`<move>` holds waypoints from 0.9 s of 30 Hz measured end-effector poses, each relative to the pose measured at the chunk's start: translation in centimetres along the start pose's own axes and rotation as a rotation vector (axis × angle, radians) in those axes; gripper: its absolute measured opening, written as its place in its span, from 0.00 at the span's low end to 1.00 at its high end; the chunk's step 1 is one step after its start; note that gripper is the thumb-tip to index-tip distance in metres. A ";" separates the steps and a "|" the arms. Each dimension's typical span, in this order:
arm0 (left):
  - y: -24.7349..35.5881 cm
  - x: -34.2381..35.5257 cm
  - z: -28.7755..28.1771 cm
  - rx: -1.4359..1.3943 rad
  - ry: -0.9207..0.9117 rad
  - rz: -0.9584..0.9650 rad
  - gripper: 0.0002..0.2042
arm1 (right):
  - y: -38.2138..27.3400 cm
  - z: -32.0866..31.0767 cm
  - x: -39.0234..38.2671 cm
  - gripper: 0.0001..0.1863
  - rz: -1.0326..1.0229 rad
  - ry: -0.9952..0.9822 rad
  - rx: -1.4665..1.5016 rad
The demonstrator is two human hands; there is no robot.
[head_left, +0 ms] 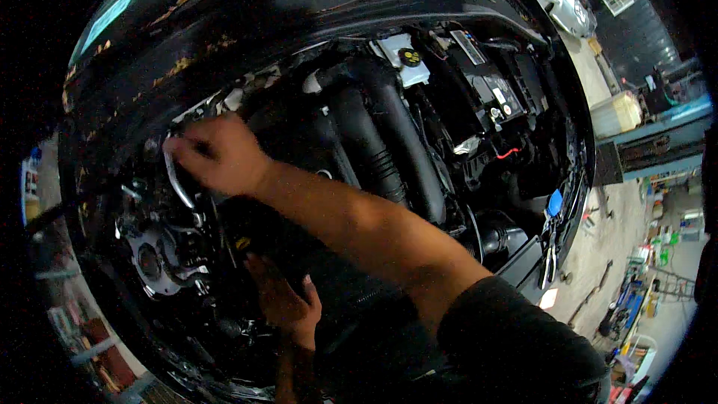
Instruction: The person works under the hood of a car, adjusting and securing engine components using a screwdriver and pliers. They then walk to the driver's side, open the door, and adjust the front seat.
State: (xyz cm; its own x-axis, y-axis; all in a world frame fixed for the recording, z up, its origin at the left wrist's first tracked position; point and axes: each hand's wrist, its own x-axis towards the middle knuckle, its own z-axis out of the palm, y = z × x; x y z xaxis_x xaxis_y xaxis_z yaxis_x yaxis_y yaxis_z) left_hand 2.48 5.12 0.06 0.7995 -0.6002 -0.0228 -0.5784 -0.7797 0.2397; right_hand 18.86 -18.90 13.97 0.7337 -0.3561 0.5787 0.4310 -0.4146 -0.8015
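Note:
My right hand (215, 153) reaches across a dark car engine bay to the left side, blurred, fingers curled at the upper end of a silver metal pipe (179, 183); what they hold is unclear. Below it, my left hand (288, 299) rests with fingers extended and thumb apart on the black engine cover (363, 303), near a small yellow part (241, 243). A round metal housing (153, 262) sits left of both hands. My right forearm hides part of the engine's middle.
Black ducts (400, 135), a battery (486, 90) and a white reservoir (404, 56) fill the upper right of the bay. A blue cap (555, 202) and metal tools (548, 262) lie at its right edge. Beyond are a blue-grey lift post (651, 150) and workshop clutter (628, 307).

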 end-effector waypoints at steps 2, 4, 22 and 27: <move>1.1 1.4 -0.9 -0.052 0.048 0.068 0.37 | 6.5 -3.1 -3.1 0.19 0.211 0.107 0.056; 2.5 2.2 -3.2 -0.062 0.129 0.137 0.37 | 6.5 -3.0 -3.7 0.18 0.126 0.110 -0.048; 2.5 2.1 -2.8 -0.054 0.191 0.220 0.34 | -0.4 -6.9 -10.5 0.18 0.297 0.056 -0.254; 3.4 1.9 -3.2 0.134 0.168 0.172 0.30 | -11.6 -10.7 -25.3 0.15 0.396 -0.074 -0.373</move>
State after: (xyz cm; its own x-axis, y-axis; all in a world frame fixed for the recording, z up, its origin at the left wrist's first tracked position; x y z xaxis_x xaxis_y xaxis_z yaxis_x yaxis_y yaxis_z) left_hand 2.55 1.86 3.97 0.6968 -0.6966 0.1712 -0.7154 -0.6923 0.0950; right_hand -10.29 -14.04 10.26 0.8426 -0.4911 0.2208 -0.0910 -0.5341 -0.8405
